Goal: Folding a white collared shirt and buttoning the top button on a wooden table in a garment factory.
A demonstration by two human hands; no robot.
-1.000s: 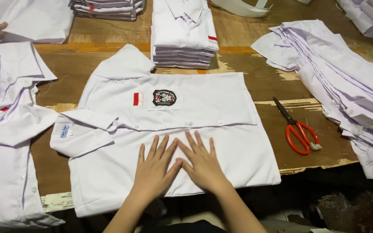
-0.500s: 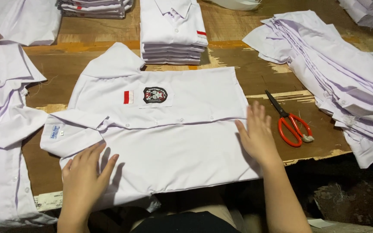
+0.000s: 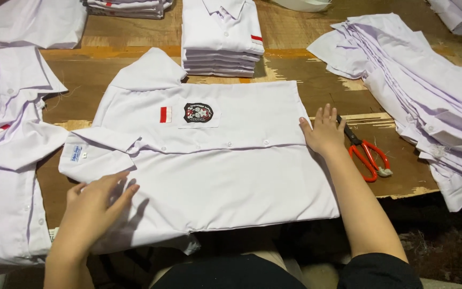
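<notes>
White school shirt (image 3: 209,176) lies front-up across the middle of the wooden surface (image 3: 306,91), buttoned, collar to the left, with a red-and-white flag patch (image 3: 166,114) and a dark crest badge (image 3: 198,112) on the chest. The left hand (image 3: 94,206) rests flat and open on the near-left part, just under the collar, fingers spread. The right hand (image 3: 324,131) is open too, palm down on the shirt's right edge.

To do this well, I judge both palms should stay flat and press outward evenly, keeping the placket straight and the edges square so no crease gets trapped.

Red-handled scissors (image 3: 367,155) lie just beside the right hand. A stack of folded shirts (image 3: 221,40) sits beyond the collar, a loose pile of unfolded shirts (image 3: 429,96) fans out at right, and more shirts (image 3: 6,150) lie at left.
</notes>
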